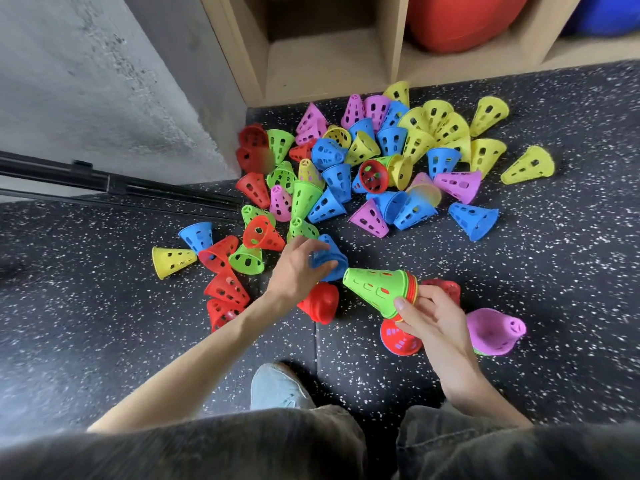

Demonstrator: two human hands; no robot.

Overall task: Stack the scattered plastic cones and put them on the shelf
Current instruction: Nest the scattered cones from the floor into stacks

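Observation:
Many perforated plastic cones (377, 161) in red, green, blue, yellow and pink lie scattered on the dark speckled floor before a wooden shelf (311, 67). My right hand (429, 317) grips the wide end of a short stack with a green cone (375, 289) outermost and red rims behind it, held sideways with its tip pointing left. My left hand (298, 268) reaches over a blue cone (329, 258) with fingers curled round its near side. A red stack (320, 301) stands just below that hand.
A pink stack (495, 330) and a red cone (400, 339) sit by my right hand. Red and blue balls fill the shelf's right cubbies; the left cubby is open. A grey wall and black bars (104, 185) lie left. My shoe (277, 386) is below.

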